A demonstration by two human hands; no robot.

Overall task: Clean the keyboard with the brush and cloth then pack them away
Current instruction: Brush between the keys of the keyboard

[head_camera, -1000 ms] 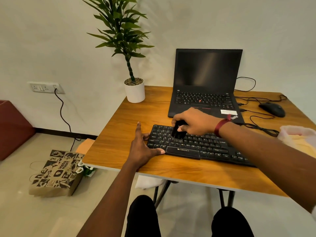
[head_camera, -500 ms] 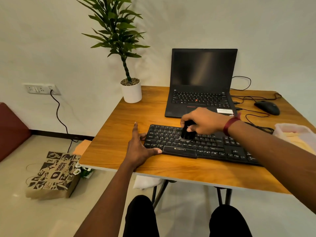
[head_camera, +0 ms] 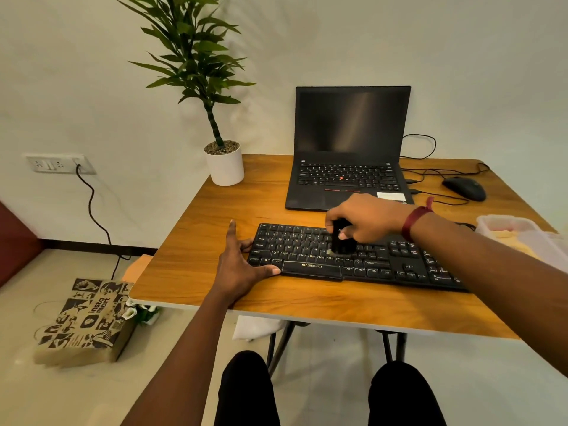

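A black keyboard [head_camera: 384, 265] lies across the front of the wooden table [head_camera: 307, 305]. My right hand [head_camera: 365, 218] grips a small black brush [head_camera: 341, 244], bristles down on the middle keys. My left hand [head_camera: 239, 265] lies flat on the table with its fingers spread, thumb and fingers touching the keyboard's left end. At the right edge a clear plastic box [head_camera: 522, 233] holds a yellow cloth [head_camera: 510, 236], partly cut off by my right forearm.
An open black laptop [head_camera: 347, 149] stands behind the keyboard. A potted plant [head_camera: 226, 166] is at the back left corner, a black mouse [head_camera: 464, 188] with cables at the back right. A printed paper bag [head_camera: 84, 322] lies on the floor to the left.
My right hand has carried the brush rightward along the keys, from the left part to the middle. My left hand has stayed at the keyboard's left end.
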